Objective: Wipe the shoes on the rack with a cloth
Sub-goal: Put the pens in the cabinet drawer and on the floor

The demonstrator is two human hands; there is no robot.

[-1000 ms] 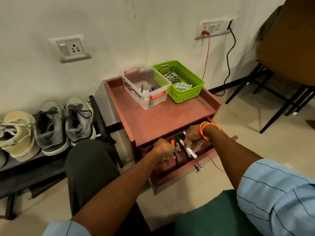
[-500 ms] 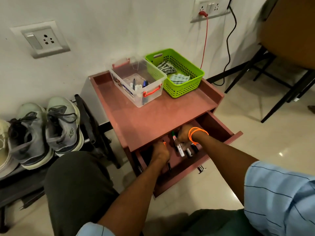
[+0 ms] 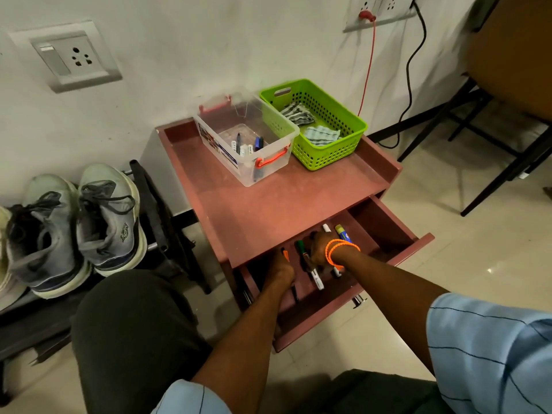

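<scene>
Shoes [image 3: 80,228], grey mesh with scuffed rubber soles, sit unwiped on the black rack [image 3: 35,321] at left. Left hand [image 3: 279,271] is buried among markers in the open drawer [image 3: 397,231]; grip cannot be told. Right hand [image 3: 321,249] likewise, fingers hidden. Folded woven cloths [image 3: 321,134] lie untouched in the perforated green basket [image 3: 337,152]. Risk: rummaging the wrong compartment delays wiping.

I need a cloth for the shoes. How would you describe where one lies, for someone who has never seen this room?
Find the reddish cabinet against the wall, right of the shoe rack. Two containers stand on its top; take the green basket on the right. The checked cloth lies inside, while the clear box beside it holds only markers.
</scene>
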